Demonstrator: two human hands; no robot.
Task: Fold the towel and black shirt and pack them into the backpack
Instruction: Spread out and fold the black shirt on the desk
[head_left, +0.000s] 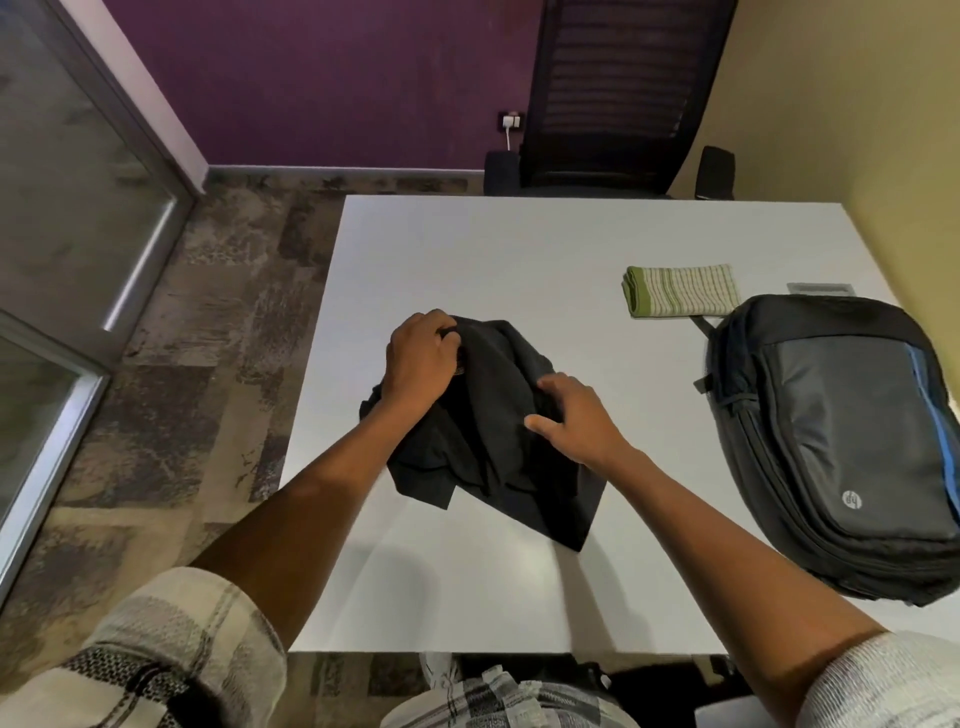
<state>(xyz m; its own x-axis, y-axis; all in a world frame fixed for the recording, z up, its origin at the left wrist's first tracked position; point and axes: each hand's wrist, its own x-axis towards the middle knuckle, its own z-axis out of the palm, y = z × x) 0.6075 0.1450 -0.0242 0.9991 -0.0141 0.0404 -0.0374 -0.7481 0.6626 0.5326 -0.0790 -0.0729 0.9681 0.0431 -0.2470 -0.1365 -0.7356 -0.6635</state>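
A crumpled black shirt (493, 441) lies bunched in the middle of the white table (467, 249). My left hand (421, 358) grips a fold of the shirt at its far left edge, fingers curled round the cloth. On the shirt's right side my right hand (576, 421) holds the fabric with curled fingers. A folded green and white striped towel (680, 291) lies flat at the back right of the table. Zipped closed, the black and grey backpack (841, 447) lies on its back at the right, just in front of the towel.
A black office chair (613, 98) stands behind the table's far edge. A small grey grommet plate (821, 287) is set into the table beside the towel. Patterned carpet (208, 338) and a glass partition (67, 208) lie to the left.
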